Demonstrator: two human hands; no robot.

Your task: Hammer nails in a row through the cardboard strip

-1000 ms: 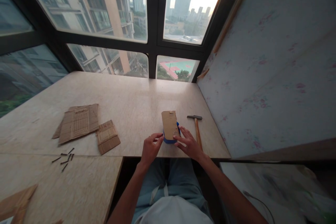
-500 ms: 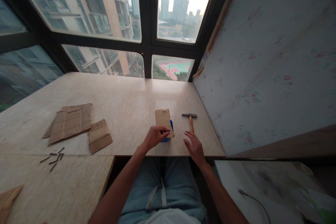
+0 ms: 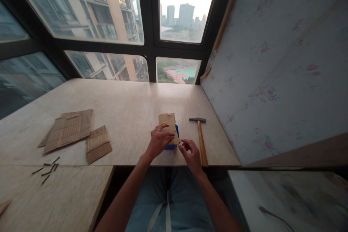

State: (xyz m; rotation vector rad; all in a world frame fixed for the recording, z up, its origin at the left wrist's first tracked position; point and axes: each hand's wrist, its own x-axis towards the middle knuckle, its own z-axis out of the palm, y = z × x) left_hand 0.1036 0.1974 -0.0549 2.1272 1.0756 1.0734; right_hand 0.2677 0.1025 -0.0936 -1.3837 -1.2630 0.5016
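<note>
A small cardboard piece (image 3: 170, 119) lies on top of a blue object (image 3: 177, 129), which is mostly hidden beneath it. My left hand (image 3: 158, 140) rests over the cardboard's near half, thumb and index finger pinched on a small dark nail whose end barely shows. At the near right corner of the same cardboard, my right hand (image 3: 191, 151) has its thumb and fingertips closed around the edge. A hammer (image 3: 200, 137) with a wooden handle lies just right of my right hand, its head pointing away from me.
Several dark nails (image 3: 49, 169) lie scattered on the counter (image 3: 122, 108) at left. Behind them are larger cardboard sheets (image 3: 69, 128) and a smaller folded cardboard piece (image 3: 98, 144). A papered wall (image 3: 261, 79) bounds the right side; windows stand behind. A cable (image 3: 274, 215) lies at lower right.
My right hand has moved left from beside the hammer handle to the cardboard's corner, its fingers closing. My left hand's other fingers have spread over the cardboard; its pinch stays.
</note>
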